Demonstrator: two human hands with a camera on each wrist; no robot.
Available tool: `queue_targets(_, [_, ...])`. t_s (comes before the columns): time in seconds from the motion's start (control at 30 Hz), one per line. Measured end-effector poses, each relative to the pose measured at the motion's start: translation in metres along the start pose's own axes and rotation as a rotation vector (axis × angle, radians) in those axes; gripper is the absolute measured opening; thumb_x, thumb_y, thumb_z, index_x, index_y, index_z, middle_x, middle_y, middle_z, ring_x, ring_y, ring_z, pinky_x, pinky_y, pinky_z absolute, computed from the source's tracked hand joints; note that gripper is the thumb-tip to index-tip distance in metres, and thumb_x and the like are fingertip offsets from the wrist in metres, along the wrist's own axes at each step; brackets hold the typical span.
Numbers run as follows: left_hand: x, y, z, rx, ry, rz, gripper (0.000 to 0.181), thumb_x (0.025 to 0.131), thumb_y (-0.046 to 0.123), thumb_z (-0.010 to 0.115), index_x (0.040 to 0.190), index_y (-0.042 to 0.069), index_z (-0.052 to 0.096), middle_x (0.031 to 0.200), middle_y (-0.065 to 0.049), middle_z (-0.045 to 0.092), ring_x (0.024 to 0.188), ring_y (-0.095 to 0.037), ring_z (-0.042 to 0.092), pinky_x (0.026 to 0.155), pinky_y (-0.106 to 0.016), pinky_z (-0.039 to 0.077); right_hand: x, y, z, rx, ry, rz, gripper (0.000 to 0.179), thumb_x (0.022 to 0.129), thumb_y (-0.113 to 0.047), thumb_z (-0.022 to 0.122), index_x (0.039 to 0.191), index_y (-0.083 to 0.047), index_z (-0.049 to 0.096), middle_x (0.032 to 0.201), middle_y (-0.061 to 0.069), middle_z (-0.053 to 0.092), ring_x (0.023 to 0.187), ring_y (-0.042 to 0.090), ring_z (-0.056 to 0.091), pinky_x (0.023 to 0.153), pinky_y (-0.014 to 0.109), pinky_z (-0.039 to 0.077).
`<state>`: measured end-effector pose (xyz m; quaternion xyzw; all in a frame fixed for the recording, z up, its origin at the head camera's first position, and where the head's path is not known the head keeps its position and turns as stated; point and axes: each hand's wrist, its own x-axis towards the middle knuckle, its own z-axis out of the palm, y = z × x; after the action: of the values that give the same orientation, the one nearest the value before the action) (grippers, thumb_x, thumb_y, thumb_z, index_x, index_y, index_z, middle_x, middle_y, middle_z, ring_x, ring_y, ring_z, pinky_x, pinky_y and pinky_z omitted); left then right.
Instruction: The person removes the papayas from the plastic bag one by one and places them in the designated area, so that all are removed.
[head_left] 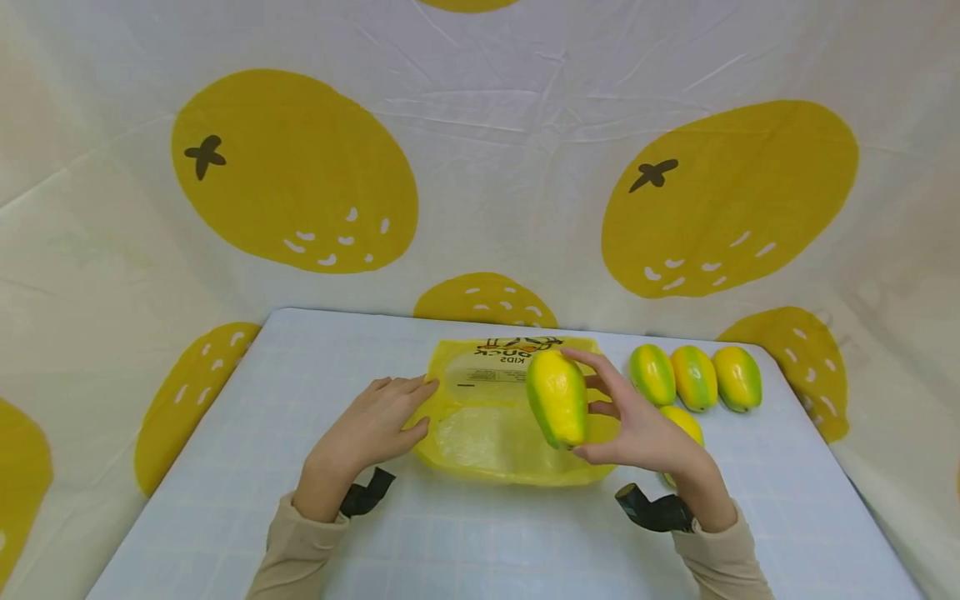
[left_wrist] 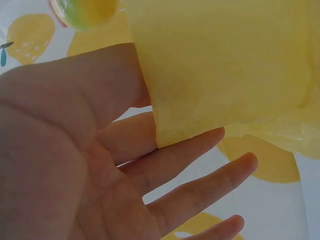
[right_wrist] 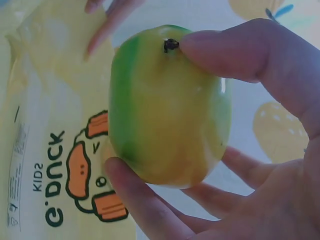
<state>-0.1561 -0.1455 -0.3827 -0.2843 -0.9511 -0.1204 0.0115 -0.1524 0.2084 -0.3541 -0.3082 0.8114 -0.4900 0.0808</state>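
Note:
My right hand (head_left: pixel 630 417) grips a yellow-green papaya (head_left: pixel 557 398) over the right part of a yellow plastic bag (head_left: pixel 487 442). In the right wrist view the thumb presses near the dark stem end, and the other fingers support the opposite end. The bag lies on the table, with printed lettering and a duck picture. My left hand (head_left: pixel 378 421) is at the bag's left edge, its thumb and forefinger spread apart there. In the left wrist view the bag's film covers the tips of the thumb and forefinger, while the other fingers (left_wrist: pixel 200 195) extend straight beside it.
Right of the bag, three more papayas (head_left: pixel 694 379) lie in a row near the table's back edge. Closer in, another papaya (head_left: pixel 681 423) is partly hidden by my right hand and wrist. A fruit-printed cloth (head_left: pixel 510 208) hangs behind the white table (head_left: pixel 450 550).

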Motion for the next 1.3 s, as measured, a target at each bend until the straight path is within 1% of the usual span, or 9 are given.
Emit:
queue_targets(0.13, [0.000,0.000,-0.001,-0.005,0.001,0.000,0.051,0.094,0.020,0.066,0.140,0.001,0.055,0.142,-0.018,0.054,0.126,-0.035,0.054,0.106,-0.058,0.038,-0.010,0.003,-0.010,-0.025,0.017,-0.012,0.108,0.071,0.001,0.082,0.156,-0.027,0.022,0.156,-0.003,0.028,0.123,0.022,0.048,0.097,0.035,0.049])
queue_targets(0.27, [0.000,-0.001,-0.001,-0.005,0.002,-0.002,0.051,0.094,0.020,0.066,0.140,0.001,0.055,0.141,-0.018,0.054,0.126,-0.035,0.054,0.106,-0.058,0.039,-0.021,0.009,-0.022,-0.040,0.045,-0.036,0.112,0.070,0.007,0.081,0.158,-0.022,0.019,0.159,-0.001,0.024,0.127,0.020,0.044,0.099,0.029,0.047])
queue_targets(0.47, [0.000,0.000,-0.002,-0.012,0.003,-0.003,0.051,0.094,0.019,0.066,0.139,0.000,0.055,0.141,-0.018,0.054,0.125,-0.035,0.055,0.105,-0.059,0.039,-0.041,0.020,-0.039,0.006,0.101,-0.101,0.109,0.069,0.018,0.075,0.158,-0.011,0.018,0.159,0.010,0.023,0.125,0.019,0.046,0.097,0.022,0.046])
queue_targets(0.5, [0.000,0.001,-0.002,-0.011,0.002,-0.004,0.050,0.094,0.019,0.066,0.139,0.000,0.055,0.141,-0.018,0.054,0.125,-0.035,0.055,0.105,-0.059,0.039,-0.044,0.023,-0.041,0.017,0.109,-0.121,0.108,0.069,0.020,0.073,0.158,-0.008,0.018,0.158,0.013,0.023,0.124,0.019,0.046,0.096,0.022,0.046])
queue_targets(0.6, [0.000,0.001,-0.002,-0.011,-0.005,-0.010,0.050,0.094,0.019,0.065,0.139,0.000,0.055,0.142,-0.018,0.054,0.125,-0.035,0.055,0.105,-0.059,0.039,-0.052,0.029,-0.049,0.041,0.141,-0.138,0.106,0.067,0.024,0.068,0.157,-0.003,0.017,0.157,0.016,0.023,0.123,0.020,0.047,0.096,0.022,0.046])
queue_targets(0.7, [0.000,0.001,-0.001,-0.005,-0.006,-0.013,0.050,0.094,0.019,0.065,0.139,0.000,0.055,0.142,-0.018,0.054,0.125,-0.035,0.055,0.105,-0.059,0.039,-0.059,0.034,-0.057,0.028,0.175,-0.123,0.105,0.067,0.025,0.066,0.156,-0.003,0.017,0.157,0.015,0.023,0.123,0.019,0.046,0.096,0.020,0.046])
queue_targets(0.87, [0.000,0.001,-0.001,0.003,-0.007,-0.013,0.050,0.094,0.020,0.065,0.139,0.000,0.055,0.141,-0.018,0.054,0.125,-0.035,0.054,0.105,-0.058,0.039,-0.069,0.041,-0.070,-0.014,0.233,-0.098,0.109,0.065,0.026,0.069,0.156,-0.003,0.017,0.155,0.013,0.022,0.123,0.017,0.045,0.095,0.015,0.045])
queue_targets(1.07, [0.000,0.001,-0.001,-0.001,-0.001,-0.013,0.050,0.094,0.019,0.066,0.139,0.000,0.055,0.141,-0.018,0.054,0.126,-0.035,0.054,0.106,-0.059,0.039,-0.085,0.051,-0.085,-0.044,0.269,-0.083,0.112,0.061,0.027,0.070,0.156,-0.001,0.018,0.157,0.015,0.022,0.124,0.016,0.045,0.097,0.015,0.043])
queue_targets(1.3, [0.000,0.002,-0.001,-0.006,-0.009,-0.021,0.050,0.095,0.019,0.065,0.140,0.000,0.055,0.142,-0.018,0.054,0.126,-0.035,0.054,0.106,-0.059,0.038,-0.103,0.070,-0.098,0.018,0.301,-0.098,0.108,0.060,0.030,0.065,0.154,0.005,0.018,0.157,0.019,0.021,0.125,0.017,0.043,0.099,0.013,0.041])
